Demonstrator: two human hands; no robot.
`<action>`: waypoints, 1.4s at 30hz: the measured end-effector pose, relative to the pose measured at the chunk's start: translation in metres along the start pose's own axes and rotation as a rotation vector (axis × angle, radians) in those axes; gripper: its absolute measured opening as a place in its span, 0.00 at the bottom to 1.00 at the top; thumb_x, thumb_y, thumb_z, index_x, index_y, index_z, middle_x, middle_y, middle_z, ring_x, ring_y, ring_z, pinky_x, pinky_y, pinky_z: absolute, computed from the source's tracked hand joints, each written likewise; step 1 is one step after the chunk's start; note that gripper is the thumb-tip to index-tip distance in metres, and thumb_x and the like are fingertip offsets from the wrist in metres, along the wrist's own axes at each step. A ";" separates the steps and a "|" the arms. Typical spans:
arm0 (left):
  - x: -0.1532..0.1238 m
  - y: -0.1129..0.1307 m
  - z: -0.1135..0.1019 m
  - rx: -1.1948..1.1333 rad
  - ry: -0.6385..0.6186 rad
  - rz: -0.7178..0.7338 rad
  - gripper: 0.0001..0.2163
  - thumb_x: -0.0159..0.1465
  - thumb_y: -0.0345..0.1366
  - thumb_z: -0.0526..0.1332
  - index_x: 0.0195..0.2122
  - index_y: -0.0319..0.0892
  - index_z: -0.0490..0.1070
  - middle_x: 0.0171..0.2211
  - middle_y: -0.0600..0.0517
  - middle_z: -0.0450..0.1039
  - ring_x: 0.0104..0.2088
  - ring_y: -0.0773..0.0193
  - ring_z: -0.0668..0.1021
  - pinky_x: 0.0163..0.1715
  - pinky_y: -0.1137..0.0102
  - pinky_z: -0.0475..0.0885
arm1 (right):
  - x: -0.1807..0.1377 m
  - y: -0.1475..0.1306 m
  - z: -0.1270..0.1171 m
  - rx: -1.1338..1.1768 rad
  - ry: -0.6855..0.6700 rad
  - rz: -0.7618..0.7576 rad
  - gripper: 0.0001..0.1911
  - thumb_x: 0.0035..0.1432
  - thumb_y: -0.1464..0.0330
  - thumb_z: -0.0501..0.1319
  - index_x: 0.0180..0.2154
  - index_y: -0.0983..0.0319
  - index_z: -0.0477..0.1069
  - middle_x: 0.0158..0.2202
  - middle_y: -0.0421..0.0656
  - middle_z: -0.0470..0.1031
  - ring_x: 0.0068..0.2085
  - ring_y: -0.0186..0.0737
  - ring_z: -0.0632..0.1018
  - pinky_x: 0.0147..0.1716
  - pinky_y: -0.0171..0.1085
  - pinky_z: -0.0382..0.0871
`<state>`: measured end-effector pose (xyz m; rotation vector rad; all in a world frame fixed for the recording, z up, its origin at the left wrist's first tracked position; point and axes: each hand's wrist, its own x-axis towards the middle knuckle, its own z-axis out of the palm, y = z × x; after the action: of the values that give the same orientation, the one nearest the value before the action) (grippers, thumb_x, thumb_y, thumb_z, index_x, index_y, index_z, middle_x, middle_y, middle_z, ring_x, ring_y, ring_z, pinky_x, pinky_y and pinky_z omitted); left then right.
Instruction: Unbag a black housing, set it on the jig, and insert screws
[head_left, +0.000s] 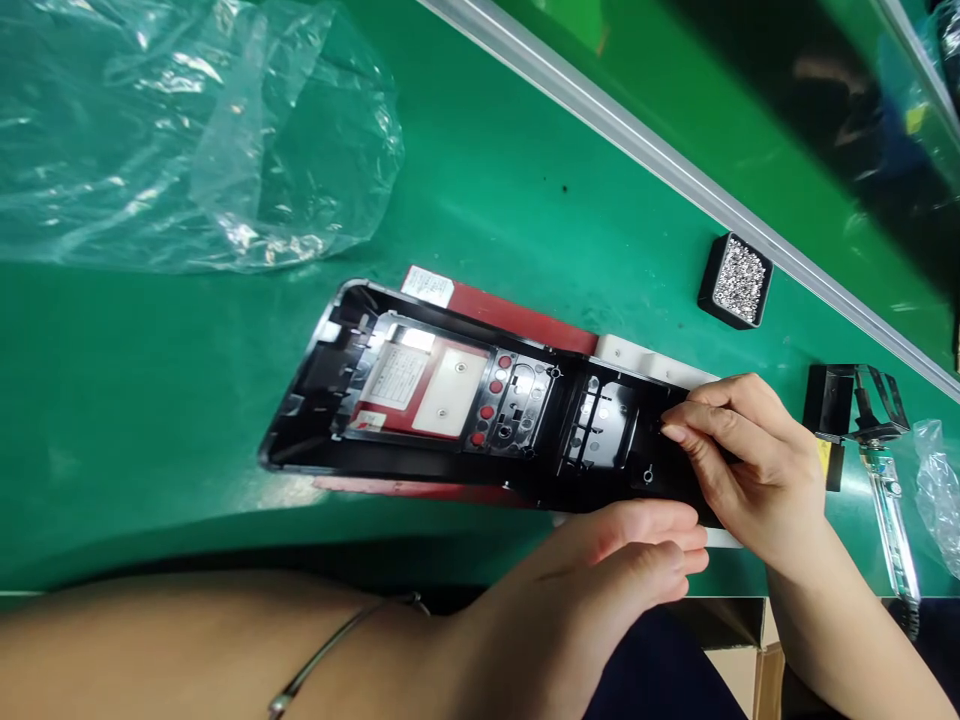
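A long black plastic housing (pixel 420 465) lies open side up on a red and white fixture (pixel 517 317). Through its rectangular window a label and white block show beneath. Over the right end of the housing, my right hand (pixel 757 460) is closed in a pinch, thumb and fingertips together close to its inner surface; whatever small thing they hold is hidden. My left hand (pixel 607 570) is at the housing's near edge, palm turned up, fingers stretched out and slightly curved. Nothing shows in that palm.
A small black box (pixel 739 282) of tiny silvery metal parts stands behind the housing. To the right, a tool with a clear handle (pixel 889 520) rests in a black stand (pixel 829 400). A clear plastic bag (pixel 225 140) covers the back left. A metal rail (pixel 600 110) borders the green bench.
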<state>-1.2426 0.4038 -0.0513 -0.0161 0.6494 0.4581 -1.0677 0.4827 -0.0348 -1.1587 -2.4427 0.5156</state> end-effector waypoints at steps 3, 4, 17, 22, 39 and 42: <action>0.000 0.001 0.000 0.003 0.003 -0.007 0.28 0.53 0.56 0.68 0.51 0.45 0.74 0.51 0.47 0.73 0.57 0.49 0.71 0.61 0.54 0.63 | -0.001 -0.001 0.000 -0.004 -0.002 0.001 0.05 0.60 0.79 0.61 0.38 0.67 0.72 0.36 0.42 0.69 0.39 0.28 0.69 0.38 0.31 0.64; 0.000 0.001 0.000 0.004 0.007 -0.007 0.29 0.52 0.56 0.68 0.51 0.44 0.74 0.51 0.46 0.73 0.57 0.49 0.71 0.61 0.54 0.62 | -0.001 -0.001 0.000 -0.005 -0.001 0.003 0.05 0.60 0.79 0.61 0.38 0.66 0.72 0.37 0.42 0.69 0.39 0.28 0.69 0.38 0.31 0.64; 0.001 0.000 0.005 -0.102 0.016 0.035 0.27 0.52 0.52 0.70 0.49 0.42 0.75 0.50 0.44 0.74 0.56 0.51 0.73 0.60 0.56 0.64 | 0.004 0.000 -0.003 -0.034 -0.012 -0.076 0.06 0.58 0.82 0.61 0.37 0.69 0.73 0.37 0.43 0.70 0.39 0.29 0.70 0.38 0.32 0.67; -0.001 0.011 0.005 -0.168 -0.029 0.029 0.25 0.54 0.48 0.71 0.49 0.38 0.74 0.50 0.43 0.74 0.55 0.54 0.74 0.59 0.60 0.65 | 0.002 -0.001 -0.010 0.010 -0.014 -0.054 0.06 0.58 0.80 0.63 0.39 0.69 0.74 0.37 0.43 0.71 0.39 0.30 0.71 0.37 0.32 0.67; -0.001 0.011 0.008 -0.122 -0.065 0.096 0.24 0.58 0.49 0.65 0.50 0.37 0.73 0.52 0.46 0.72 0.59 0.49 0.68 0.63 0.58 0.63 | -0.041 -0.043 -0.018 0.288 -0.172 0.047 0.17 0.61 0.82 0.57 0.51 0.68 0.72 0.41 0.48 0.68 0.39 0.30 0.67 0.35 0.31 0.61; -0.001 0.011 0.007 -0.070 -0.160 0.142 0.20 0.63 0.48 0.61 0.49 0.38 0.73 0.51 0.47 0.73 0.59 0.50 0.69 0.62 0.59 0.64 | -0.038 -0.044 -0.016 0.252 -0.174 0.060 0.12 0.61 0.81 0.57 0.46 0.69 0.73 0.40 0.47 0.68 0.39 0.30 0.66 0.34 0.30 0.59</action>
<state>-1.2434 0.4146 -0.0438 0.0008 0.4784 0.6121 -1.0666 0.4295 -0.0074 -1.1246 -2.4018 0.9487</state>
